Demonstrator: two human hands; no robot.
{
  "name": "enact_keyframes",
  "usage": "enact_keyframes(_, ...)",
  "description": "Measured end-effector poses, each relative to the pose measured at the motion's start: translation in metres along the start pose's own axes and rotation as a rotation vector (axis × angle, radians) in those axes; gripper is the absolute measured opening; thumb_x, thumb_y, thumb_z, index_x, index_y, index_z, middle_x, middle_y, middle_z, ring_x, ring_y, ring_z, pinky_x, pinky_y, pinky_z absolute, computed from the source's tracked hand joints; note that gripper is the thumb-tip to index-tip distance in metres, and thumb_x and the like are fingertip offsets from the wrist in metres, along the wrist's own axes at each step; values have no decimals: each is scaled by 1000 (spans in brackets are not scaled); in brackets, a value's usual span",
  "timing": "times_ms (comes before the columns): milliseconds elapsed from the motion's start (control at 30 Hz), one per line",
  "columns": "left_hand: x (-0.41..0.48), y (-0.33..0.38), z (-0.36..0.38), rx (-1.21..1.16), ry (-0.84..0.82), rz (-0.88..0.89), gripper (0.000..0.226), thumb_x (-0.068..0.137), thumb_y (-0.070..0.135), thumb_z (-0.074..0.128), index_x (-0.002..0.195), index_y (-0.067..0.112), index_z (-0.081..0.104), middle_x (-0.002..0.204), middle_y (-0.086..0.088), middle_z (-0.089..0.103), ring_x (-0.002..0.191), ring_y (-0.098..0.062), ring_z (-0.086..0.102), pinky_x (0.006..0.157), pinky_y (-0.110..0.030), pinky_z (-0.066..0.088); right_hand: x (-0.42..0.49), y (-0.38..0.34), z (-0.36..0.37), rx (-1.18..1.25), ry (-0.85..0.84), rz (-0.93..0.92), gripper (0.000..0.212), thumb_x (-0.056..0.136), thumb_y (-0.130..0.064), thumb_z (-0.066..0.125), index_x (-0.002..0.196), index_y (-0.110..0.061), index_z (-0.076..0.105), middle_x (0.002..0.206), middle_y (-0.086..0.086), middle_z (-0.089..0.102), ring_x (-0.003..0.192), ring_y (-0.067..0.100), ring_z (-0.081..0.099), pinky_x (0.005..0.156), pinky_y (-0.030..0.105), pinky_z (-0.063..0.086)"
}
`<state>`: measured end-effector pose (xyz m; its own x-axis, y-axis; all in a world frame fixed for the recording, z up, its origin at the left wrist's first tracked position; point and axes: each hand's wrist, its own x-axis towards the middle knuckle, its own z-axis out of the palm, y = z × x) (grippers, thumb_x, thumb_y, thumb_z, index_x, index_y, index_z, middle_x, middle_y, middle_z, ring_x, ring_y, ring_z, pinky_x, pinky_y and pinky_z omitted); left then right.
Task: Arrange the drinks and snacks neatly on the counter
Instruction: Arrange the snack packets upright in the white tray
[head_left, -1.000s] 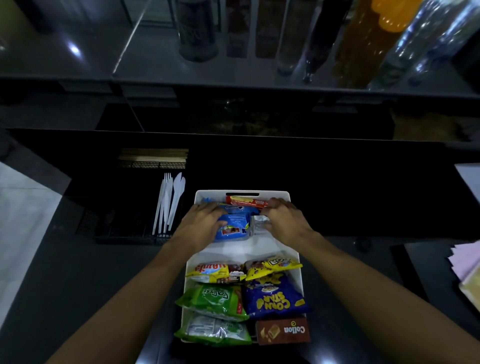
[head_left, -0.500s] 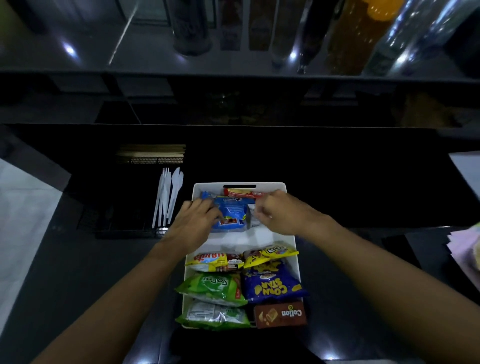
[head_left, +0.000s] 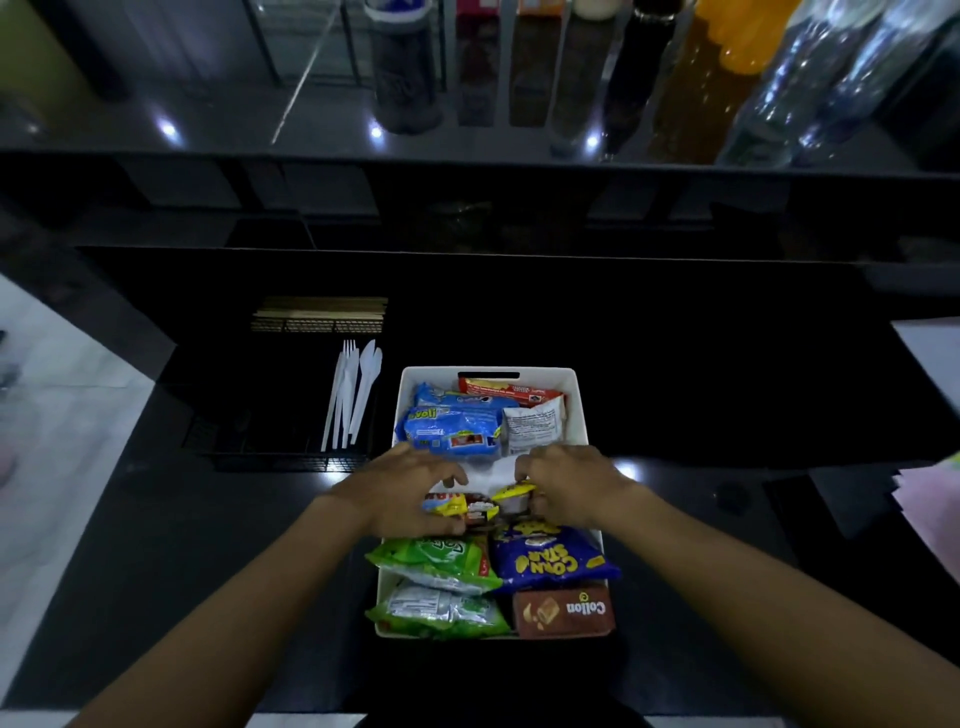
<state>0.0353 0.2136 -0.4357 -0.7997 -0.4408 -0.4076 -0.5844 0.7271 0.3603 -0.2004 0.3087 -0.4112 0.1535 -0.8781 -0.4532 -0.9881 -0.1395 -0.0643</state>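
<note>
Left grip: the left hand (head_left: 402, 493) curls over the yellow packet (head_left: 451, 503) in the middle row of the tray; thumb and fingers close around its left end, clamped on it as far as can be seen.
Right grip: the right hand (head_left: 569, 480) pinches the top edge of the second yellow packet (head_left: 514, 491) between thumb and fingers, closed on it.
Where the snacks are: all sit in the white tray (head_left: 576, 410) on the black counter (head_left: 156, 545). Far end: blue biscuit pack (head_left: 452, 431), white sachet (head_left: 535, 423), red bar (head_left: 511, 392). Near end: green bag (head_left: 431, 561), blue Corn Star bag (head_left: 550, 558), brown Collon box (head_left: 563, 612).
Step in hand: likely straightening the middle row, the two yellow packets between the far and near groups.
Next move: probably squaring both packets side by side, closing the bare strip of tray floor beyond them without disturbing the bags just below.
Orientation: the tray's long axis runs away from the person; the yellow packets lie crosswise to it, the right one tilted up at its right end. The near bags' printing reads upside down from this side.
Elsewhere: drink bottles (head_left: 727, 78) stand on the upper shelf; white plastic cutlery (head_left: 353, 395) lies left of the tray.
</note>
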Motion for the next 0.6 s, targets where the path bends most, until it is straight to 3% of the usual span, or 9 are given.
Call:
enact_keyframes(100, 6, -2, -1, -47, 60, -24, 51, 83, 74, 45, 124, 45, 36, 123, 6, 57, 109, -16, 45, 79, -31, 39, 7, 4, 5, -49, 93, 22, 38, 92, -16, 63, 128, -17, 54, 120, 8, 64, 109, 29, 62, 84, 39, 49)
enact_keyframes(200, 14, -7, -7, 6, 126, -11, 46, 92, 62, 41, 131, 38, 37, 125, -1, 60, 109, -21, 50, 83, -35, 43, 15, 7, 5, -99, 153, 49, 42, 90, -9, 64, 130, -16, 55, 113, 8, 68, 104, 28, 66, 78, 37, 49)
enact_keyframes(267, 21, -8, -13, 47, 192, 24, 41, 97, 51, 43, 134, 32, 42, 127, 2, 58, 112, -20, 50, 89, -33, 39, 20, 8, 4, -112, 166, 67, 43, 88, -8, 65, 129, -16, 56, 112, 8, 68, 104, 28, 66, 81, 38, 50)
enact_keyframes(433, 35, -11, -18, 253, 343, 99, 26, 99, 35, 45, 121, 26, 55, 107, 4, 50, 100, -15, 47, 88, -32, 35, 31, 9, -1, -153, 195, 95, 46, 87, -7, 65, 131, -14, 58, 126, 12, 58, 112, 32, 61, 90, 43, 48)
enact_keyframes(600, 44, -2, -14, 248, 337, 31, 25, 99, 25, 46, 123, 20, 53, 117, 0, 50, 109, -20, 47, 93, -35, 33, 42, 10, -8, -150, 169, 145, 46, 86, -11, 69, 130, -17, 58, 124, 10, 62, 114, 30, 62, 92, 42, 49)
